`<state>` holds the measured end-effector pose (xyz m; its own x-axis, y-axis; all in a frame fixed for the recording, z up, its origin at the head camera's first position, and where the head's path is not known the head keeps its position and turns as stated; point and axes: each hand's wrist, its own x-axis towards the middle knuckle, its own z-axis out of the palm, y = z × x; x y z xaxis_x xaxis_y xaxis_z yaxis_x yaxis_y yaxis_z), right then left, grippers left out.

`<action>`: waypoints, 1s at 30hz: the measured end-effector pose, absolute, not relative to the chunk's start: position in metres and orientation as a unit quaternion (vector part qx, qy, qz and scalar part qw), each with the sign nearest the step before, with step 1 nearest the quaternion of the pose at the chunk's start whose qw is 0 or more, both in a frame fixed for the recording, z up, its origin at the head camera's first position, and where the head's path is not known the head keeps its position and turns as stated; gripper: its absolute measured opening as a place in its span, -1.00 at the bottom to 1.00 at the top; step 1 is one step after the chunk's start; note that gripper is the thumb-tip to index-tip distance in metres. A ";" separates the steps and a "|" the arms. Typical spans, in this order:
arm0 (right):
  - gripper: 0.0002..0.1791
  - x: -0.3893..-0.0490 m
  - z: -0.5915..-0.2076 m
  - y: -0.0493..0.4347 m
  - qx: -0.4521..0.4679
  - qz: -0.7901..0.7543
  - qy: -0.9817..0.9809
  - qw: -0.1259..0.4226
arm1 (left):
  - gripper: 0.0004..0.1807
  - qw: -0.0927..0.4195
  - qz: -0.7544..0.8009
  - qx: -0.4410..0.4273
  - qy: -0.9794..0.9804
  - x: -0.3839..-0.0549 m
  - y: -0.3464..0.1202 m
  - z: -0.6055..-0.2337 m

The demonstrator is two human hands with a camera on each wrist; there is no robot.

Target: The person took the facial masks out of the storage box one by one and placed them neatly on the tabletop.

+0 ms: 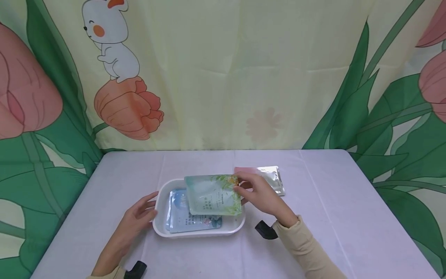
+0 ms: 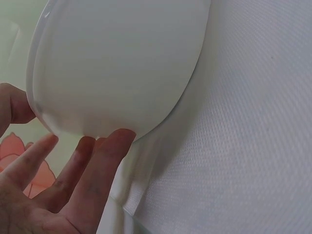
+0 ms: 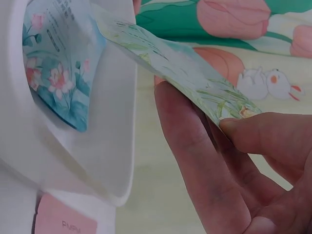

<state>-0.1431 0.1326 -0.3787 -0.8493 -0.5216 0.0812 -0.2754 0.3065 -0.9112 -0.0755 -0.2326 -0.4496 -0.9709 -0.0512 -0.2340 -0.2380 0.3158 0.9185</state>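
Note:
My right hand [image 1: 257,192] pinches the right end of a green face mask sachet [image 1: 212,195] printed with leaves and yellow flowers. In the right wrist view the thumb lies on top of the sachet [image 3: 180,68] and the fingers are under it. The sachet slants over a white plastic tray [image 1: 230,228]. Inside the tray lies a blue sachet [image 1: 195,224] with pink lotus flowers, partly covered by the green one. Straight, spread fingers of my left hand [image 1: 137,217] touch the tray's left end; the left wrist view shows the fingertips against the white wall [image 2: 117,68].
Behind the right hand, a pink and silver sachet [image 1: 273,176] lies flat on the white tablecloth [image 1: 306,193], just outside the tray's back right corner. A curtain [image 1: 223,77] printed with tulips and a rabbit hangs along the table's back edge.

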 end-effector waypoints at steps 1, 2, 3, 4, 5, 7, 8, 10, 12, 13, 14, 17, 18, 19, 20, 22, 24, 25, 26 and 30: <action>-0.71 -0.143 -0.379 0.134 -0.247 -0.536 0.799 0.113 | -0.32 0.081 0.577 -0.089 0.808 -0.075 -0.233 -0.449; -0.66 -0.143 -0.379 0.136 -0.246 -0.540 0.798 0.110 | -0.31 0.082 0.577 -0.088 0.808 -0.075 -0.233 -0.449; -0.63 -0.143 -0.378 0.138 -0.245 -0.543 0.796 0.107 | -0.32 0.081 0.577 -0.088 0.808 -0.075 -0.233 -0.449; -0.59 -0.144 -0.378 0.140 -0.243 -0.545 0.796 0.104 | -0.32 0.080 0.576 -0.087 0.809 -0.075 -0.232 -0.449; -0.54 -0.144 -0.378 0.141 -0.242 -0.548 0.794 0.101 | -0.32 0.078 0.574 -0.086 0.810 -0.075 -0.232 -0.449; -0.48 -0.144 -0.376 0.145 -0.244 -0.551 0.792 0.098 | -0.32 0.076 0.574 -0.085 0.811 -0.076 -0.232 -0.448; -0.47 -0.144 -0.375 0.147 -0.244 -0.552 0.792 0.099 | -0.32 0.076 0.574 -0.086 0.811 -0.076 -0.232 -0.448; -0.48 -0.145 -0.373 0.150 -0.243 -0.552 0.792 0.100 | -0.32 0.074 0.573 -0.088 0.812 -0.076 -0.231 -0.448; -0.49 -0.145 -0.372 0.154 -0.243 -0.553 0.790 0.101 | -0.32 0.075 0.573 -0.088 0.811 -0.076 -0.231 -0.447; -0.50 -0.146 -0.372 0.155 -0.243 -0.556 0.789 0.102 | -0.31 0.074 0.572 -0.085 0.812 -0.075 -0.231 -0.447; -0.52 -0.146 -0.372 0.157 -0.242 -0.557 0.788 0.103 | -0.31 0.074 0.571 -0.086 0.813 -0.075 -0.231 -0.447; -0.56 -0.148 -0.371 0.161 -0.236 -0.559 0.787 0.108 | -0.32 0.074 0.569 -0.086 0.814 -0.075 -0.231 -0.448; -0.58 -0.148 -0.371 0.162 -0.233 -0.560 0.787 0.110 | -0.32 0.073 0.569 -0.086 0.814 -0.075 -0.231 -0.448; -0.62 -0.149 -0.371 0.163 -0.230 -0.560 0.788 0.112 | -0.32 0.072 0.568 -0.087 0.815 -0.075 -0.231 -0.448; -0.65 -0.149 -0.371 0.165 -0.226 -0.559 0.789 0.112 | -0.32 0.072 0.569 -0.089 0.814 -0.075 -0.231 -0.449; -0.70 -0.149 -0.370 0.168 -0.221 -0.559 0.791 0.112 | -0.32 0.073 0.570 -0.090 0.814 -0.076 -0.231 -0.450; -0.74 -0.149 -0.370 0.171 -0.217 -0.559 0.793 0.109 | -0.32 0.072 0.572 -0.086 0.812 -0.076 -0.232 -0.450; -0.74 -0.149 -0.370 0.172 -0.215 -0.559 0.794 0.108 | -0.32 0.073 0.572 -0.086 0.813 -0.076 -0.232 -0.450; -0.73 -0.149 -0.370 0.174 -0.212 -0.558 0.795 0.107 | -0.33 0.073 0.572 -0.085 0.812 -0.076 -0.232 -0.450; -0.70 -0.149 -0.370 0.181 -0.199 -0.559 0.798 0.107 | -0.33 0.072 0.571 -0.082 0.814 -0.076 -0.233 -0.450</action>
